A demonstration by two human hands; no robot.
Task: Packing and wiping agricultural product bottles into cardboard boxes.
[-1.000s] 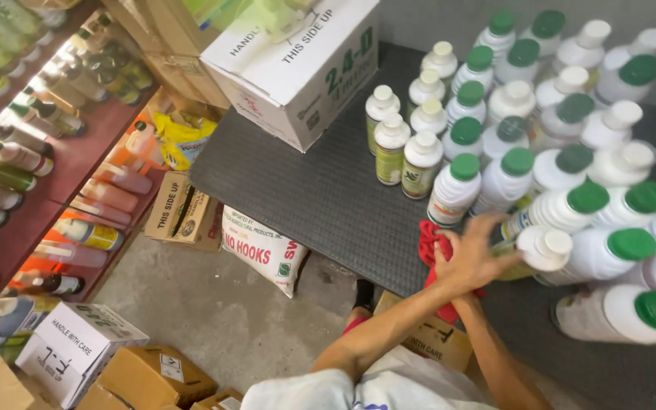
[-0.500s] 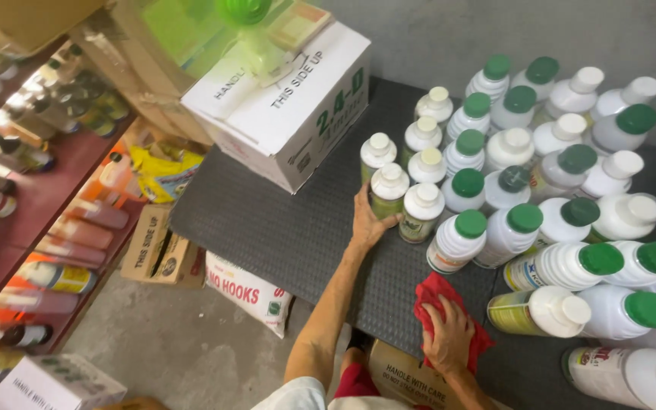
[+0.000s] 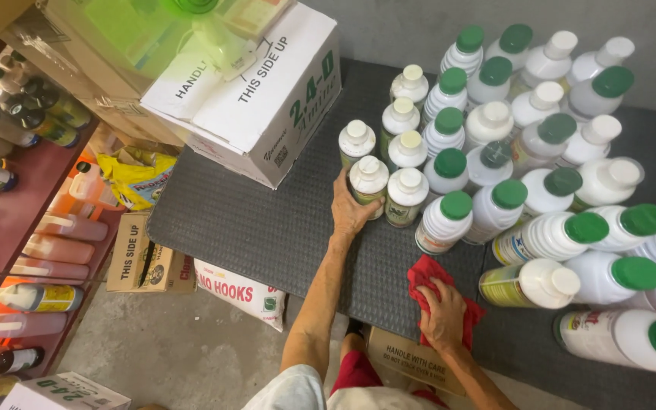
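Reaching across the dark ribbed desk [image 3: 252, 228], the left hand [image 3: 351, 211] had its fingers [image 3: 341, 184] wrapped around the side of a small white-capped bottle [image 3: 369, 184] standing upright at the front of the cluster, where half a second earlier that hand had only just arrived beside the same bottles. The right hand [image 3: 443, 315] lay flat on a red cloth [image 3: 428, 275], fingers spread and pressing it against the desk near the front edge; a second before, both hands had been together at the cloth, wiping a bottle lying on its side. The cloth sat just beside a toppled bottle with a white cap [image 3: 531, 283], close to its base, and near a standing green-capped bottle [image 3: 446, 222]. A white cardboard box [image 3: 252, 99] rested on the desk to the left of the bottles, well apart from both hands.
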